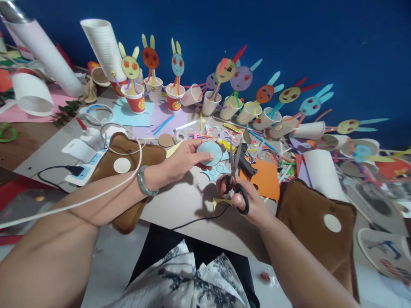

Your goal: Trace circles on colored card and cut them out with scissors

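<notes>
Pinching a light-blue paper disc (pixel 209 150) in the left fingers (pixel 202 158), over the worktop (pixel 180 201), left of the orange sheet (pixel 268 176); gripping scissors (pixel 235 167) with parted blades in the right fingers (pixel 238 200), beside a black glue gun (pixel 247 165) at the sheet's left edge.

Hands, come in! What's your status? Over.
Left hand: holding light-blue paper disc. Right hand: gripping scissors, blades parted. Near the blades: black glue gun, orange sheet. Over.
</notes>
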Demonstrator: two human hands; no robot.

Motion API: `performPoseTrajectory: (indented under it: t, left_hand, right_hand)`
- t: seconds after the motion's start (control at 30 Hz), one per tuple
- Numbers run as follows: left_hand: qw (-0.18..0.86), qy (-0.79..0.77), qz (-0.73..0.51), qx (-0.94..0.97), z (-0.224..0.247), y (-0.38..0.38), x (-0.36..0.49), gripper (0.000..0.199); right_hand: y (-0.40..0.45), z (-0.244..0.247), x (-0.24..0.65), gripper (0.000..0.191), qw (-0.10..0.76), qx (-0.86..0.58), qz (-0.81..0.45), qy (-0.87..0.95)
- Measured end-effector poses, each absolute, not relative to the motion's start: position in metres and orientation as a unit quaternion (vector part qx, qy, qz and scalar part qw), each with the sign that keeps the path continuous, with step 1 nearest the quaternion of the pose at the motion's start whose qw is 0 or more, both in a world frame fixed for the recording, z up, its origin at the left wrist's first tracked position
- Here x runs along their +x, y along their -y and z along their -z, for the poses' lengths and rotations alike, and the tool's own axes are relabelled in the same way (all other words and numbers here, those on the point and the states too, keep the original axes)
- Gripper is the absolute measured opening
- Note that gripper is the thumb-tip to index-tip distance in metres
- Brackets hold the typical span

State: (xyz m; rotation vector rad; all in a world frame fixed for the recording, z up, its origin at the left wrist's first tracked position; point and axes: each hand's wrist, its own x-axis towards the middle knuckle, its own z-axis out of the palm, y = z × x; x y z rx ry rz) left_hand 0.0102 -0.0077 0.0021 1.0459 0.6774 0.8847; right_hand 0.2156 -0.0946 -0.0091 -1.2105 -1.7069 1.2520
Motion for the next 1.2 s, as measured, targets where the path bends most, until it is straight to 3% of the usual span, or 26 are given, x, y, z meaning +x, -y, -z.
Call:
performPoseTrajectory:
  t: [0.23, 0.43, 0.57, 0.73, 0.93, 1.2]
  left_hand:
    - [0.717, -0.293, -0.404, 0.486, 0.002, 0.005, 0.009, 0.027]
    - [0.707, -0.301, -0.391, 0.506, 0.004, 0.003, 0.008, 0.023]
    - [0.694, -0.306, -0.392, 0.521, 0.003, 0.002, 0.007, 0.025]
    - [0.689, -0.301, -0.396, 0.528, 0.000, 0.003, 0.005, 0.029]
    - [0.688, -0.277, -0.408, 0.532, 0.002, 0.003, 0.005, 0.034]
    - [0.683, -0.266, -0.422, 0.534, 0.004, 0.003, 0.005, 0.034]
  right_hand:
    - [0.095, 0.016, 0.214, 0.062, 0.425, -0.444, -0.478, 0.628]
    - [0.098, 0.013, 0.216, 0.048, 0.490, -0.498, -0.256, 0.668]
    - [0.101, 0.008, 0.220, 0.047, 0.486, -0.502, -0.192, 0.690]
    - [0.101, 0.004, 0.219, 0.057, 0.492, -0.473, -0.272, 0.679]
    - [0.098, 0.004, 0.220, 0.055, 0.450, -0.477, -0.309, 0.689]
    - [0.093, -0.001, 0.220, 0.059, 0.308, -0.460, -0.440, 0.707]
